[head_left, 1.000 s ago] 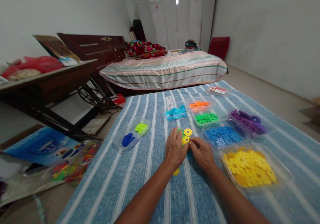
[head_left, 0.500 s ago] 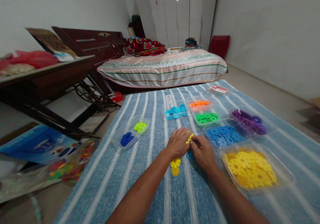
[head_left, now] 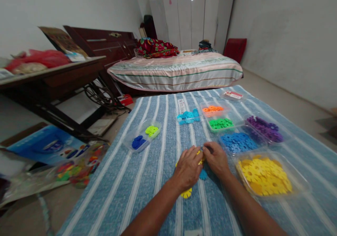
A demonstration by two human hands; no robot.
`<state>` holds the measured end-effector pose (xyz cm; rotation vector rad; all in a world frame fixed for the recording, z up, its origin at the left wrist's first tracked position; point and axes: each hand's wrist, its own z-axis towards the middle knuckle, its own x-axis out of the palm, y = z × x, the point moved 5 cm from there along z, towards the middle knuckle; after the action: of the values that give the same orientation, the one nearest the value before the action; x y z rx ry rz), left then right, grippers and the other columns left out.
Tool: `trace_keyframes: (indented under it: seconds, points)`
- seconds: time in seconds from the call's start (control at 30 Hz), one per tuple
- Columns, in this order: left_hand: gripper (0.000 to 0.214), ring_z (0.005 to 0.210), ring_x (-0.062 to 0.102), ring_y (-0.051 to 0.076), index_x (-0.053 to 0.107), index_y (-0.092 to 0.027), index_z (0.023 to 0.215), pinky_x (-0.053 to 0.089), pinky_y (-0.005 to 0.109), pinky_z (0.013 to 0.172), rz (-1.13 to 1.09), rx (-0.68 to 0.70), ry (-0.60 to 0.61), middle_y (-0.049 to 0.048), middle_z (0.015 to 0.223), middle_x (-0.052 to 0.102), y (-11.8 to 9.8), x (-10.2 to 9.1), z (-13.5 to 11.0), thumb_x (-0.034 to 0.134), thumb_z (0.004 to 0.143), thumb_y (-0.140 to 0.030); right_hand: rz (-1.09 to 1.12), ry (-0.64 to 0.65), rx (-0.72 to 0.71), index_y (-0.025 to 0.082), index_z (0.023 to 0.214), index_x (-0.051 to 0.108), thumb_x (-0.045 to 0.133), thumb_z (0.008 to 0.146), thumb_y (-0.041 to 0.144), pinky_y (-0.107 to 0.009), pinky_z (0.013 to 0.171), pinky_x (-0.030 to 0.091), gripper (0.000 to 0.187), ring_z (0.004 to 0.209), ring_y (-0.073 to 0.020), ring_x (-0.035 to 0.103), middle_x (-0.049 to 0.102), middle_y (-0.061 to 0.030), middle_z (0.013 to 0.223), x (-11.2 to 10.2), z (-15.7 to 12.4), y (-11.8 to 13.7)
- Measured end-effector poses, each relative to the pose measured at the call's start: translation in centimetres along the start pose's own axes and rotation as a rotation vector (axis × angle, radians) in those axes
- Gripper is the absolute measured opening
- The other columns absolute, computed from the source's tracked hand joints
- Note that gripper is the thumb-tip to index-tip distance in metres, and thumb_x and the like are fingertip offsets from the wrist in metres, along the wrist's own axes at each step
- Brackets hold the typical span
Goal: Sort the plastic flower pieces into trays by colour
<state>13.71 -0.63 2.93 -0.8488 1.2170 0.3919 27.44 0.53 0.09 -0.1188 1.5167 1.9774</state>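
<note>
Over a group of yellow snowflake discs (head_left: 186, 193), my left hand (head_left: 187, 167) curves with its palm down, hiding most of them. Its fingertips close on the upper yellow discs (head_left: 199, 156). My right hand (head_left: 216, 158) pinches at the far right side of the same piece, thumb and fingers together; its exact grip is partly hidden. A light blue snowflake disc (head_left: 203, 174) shows between the hands, beside the yellow ones. To the right stands a clear tub (head_left: 302, 179) of loose yellow discs (head_left: 264, 176).
Clear boxes hold blue discs (head_left: 239, 142), purple discs (head_left: 265, 129), green discs (head_left: 221, 123) and orange discs (head_left: 212, 109). Light blue discs (head_left: 188, 116) lie farther back. At left, a box (head_left: 128, 143) holds dark blue and lime discs. A striped cloth (head_left: 147, 179) covers the surface.
Both hands have come slightly closer to me with the yellow discs. The light blue disc between them shows more. The lower yellow discs are more covered by my left hand.
</note>
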Motion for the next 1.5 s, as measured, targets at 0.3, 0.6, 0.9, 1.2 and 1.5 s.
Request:
trace_keyframes:
  seconds: [0.3, 0.6, 0.9, 1.2, 1.5]
  points:
    - [0.032, 0.121, 0.054, 0.024, 0.059, -0.015, 0.117, 0.042, 0.045, 0.107, -0.135, 0.094, -0.259, 0.0126, 0.121, 0.064, 1.0, -0.3, -1.5, 0.053, 0.086, -0.02, -0.016, 0.003, -0.027, 0.019, 0.079, 0.067, 0.05, 0.081, 0.034, -0.032, 0.076, 0.045, 0.023, 0.08, -0.0204, 0.059, 0.066, -0.0051, 0.08, -0.3, 0.1, 0.3]
    - [0.021, 0.092, 0.068, 0.019, 0.068, -0.016, 0.1, 0.055, 0.031, 0.086, -0.336, -0.014, -0.465, 0.0088, 0.098, 0.073, 2.4, -1.5, -1.8, 0.055, 0.086, -0.024, -0.036, -0.016, -0.038, 0.019, 0.075, 0.067, 0.049, 0.08, 0.032, -0.032, 0.075, 0.045, 0.023, 0.078, -0.0196, 0.059, 0.067, -0.0045, 0.077, -0.4, 0.0, 0.4]
    - [0.02, 0.081, 0.069, 0.016, 0.072, -0.019, 0.089, 0.054, 0.025, 0.078, -0.651, -0.354, -0.502, 0.0015, 0.087, 0.075, 4.6, -1.7, -1.8, 0.054, 0.081, -0.024, -0.089, -0.007, -0.028, 0.019, 0.075, 0.067, 0.048, 0.08, 0.033, -0.032, 0.075, 0.044, 0.024, 0.078, -0.02, 0.059, 0.067, -0.0045, 0.077, -0.5, 0.1, 0.5]
    - [0.022, 0.082, 0.068, 0.017, 0.071, -0.017, 0.09, 0.053, 0.028, 0.08, -0.753, -0.502, -0.56, 0.0017, 0.087, 0.074, 7.0, -1.2, -1.7, 0.055, 0.075, -0.018, -0.194, 0.017, -0.047, 0.019, 0.075, 0.067, 0.048, 0.078, 0.031, -0.031, 0.074, 0.043, 0.023, 0.078, -0.0199, 0.058, 0.066, -0.0047, 0.078, -0.3, 0.0, 0.4]
    - [0.025, 0.083, 0.068, 0.017, 0.07, -0.017, 0.09, 0.054, 0.03, 0.082, -0.742, -0.443, -0.561, 0.0022, 0.088, 0.074, 7.2, -0.8, -1.4, 0.053, 0.072, -0.013, -0.282, 0.067, -0.134, 0.019, 0.088, 0.068, 0.052, 0.081, 0.031, -0.033, 0.08, 0.045, 0.021, 0.085, -0.0215, 0.059, 0.068, -0.0069, 0.087, -0.1, -0.7, 1.0]
